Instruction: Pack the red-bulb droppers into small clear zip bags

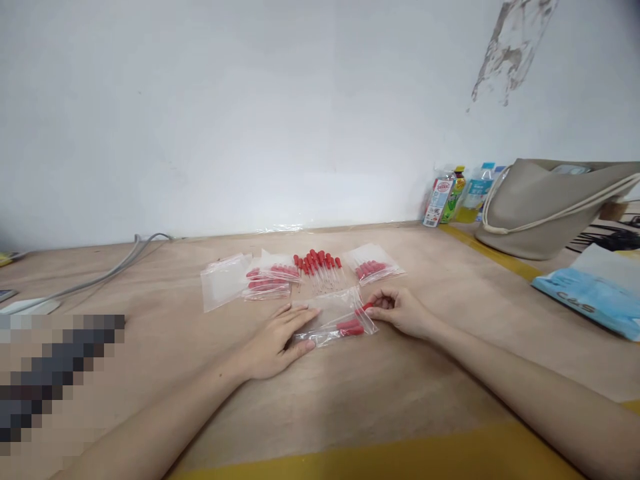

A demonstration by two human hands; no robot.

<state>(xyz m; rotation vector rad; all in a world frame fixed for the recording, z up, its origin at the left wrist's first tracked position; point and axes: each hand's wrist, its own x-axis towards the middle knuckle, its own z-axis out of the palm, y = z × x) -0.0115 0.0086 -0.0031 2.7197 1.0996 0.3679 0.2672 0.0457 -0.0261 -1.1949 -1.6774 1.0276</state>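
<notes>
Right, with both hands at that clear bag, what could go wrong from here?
The red-ended piece in the right hand could catch on the clear bag. The left hand rests on thin, wrinkled plastic, so the bag might slide or bunch. Loose red-ended pieces lie just behind the bag; a nudge could scatter them.

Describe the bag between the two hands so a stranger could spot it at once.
On the wooden table, find the loose cluster of red-topped droppers. Nearer the viewer lies a clear plastic bag, red bulbs showing inside. Unlike the other bags, it has the left hand on it, while the right hand holds another red bulb at its edge.
</notes>
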